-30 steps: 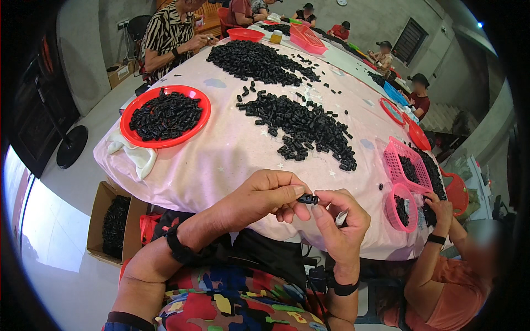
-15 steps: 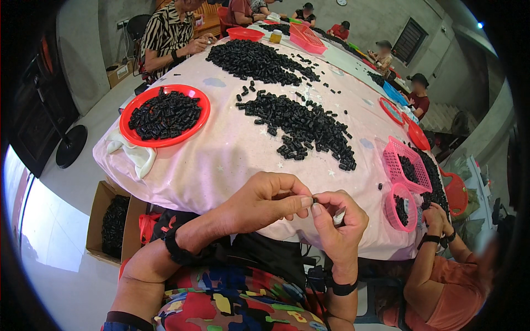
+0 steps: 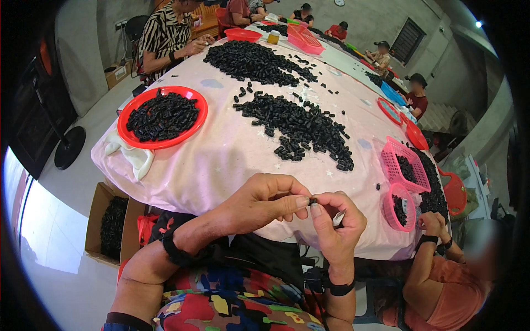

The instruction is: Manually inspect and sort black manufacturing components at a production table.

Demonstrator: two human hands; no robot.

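Note:
My left hand (image 3: 264, 199) and my right hand (image 3: 341, 238) meet over the near edge of the table. Between their thumbs and fingertips they pinch a small black cylindrical piece (image 3: 313, 201), mostly covered by the fingers. A bit of white cloth or paper (image 3: 338, 217) also pokes out of my right hand. Beyond my hands lies a pile of black cylindrical pieces (image 3: 298, 124), with a larger pile (image 3: 251, 62) farther off. To the left, a red round tray (image 3: 203, 117) holds more of these pieces.
Pink cloth covers the table (image 3: 204, 176). A white rag (image 3: 135, 160) hangs over its left edge, above a cardboard box (image 3: 94, 231) of black pieces. At right stand a pink basket (image 3: 417, 165) and a pink round basket (image 3: 393, 218), beside a co-worker (image 3: 441, 281). Others sit around the table.
The view has shifted slightly. My hands stay together at nearly the same spot, and a little more of the small black piece shows between the fingertips.

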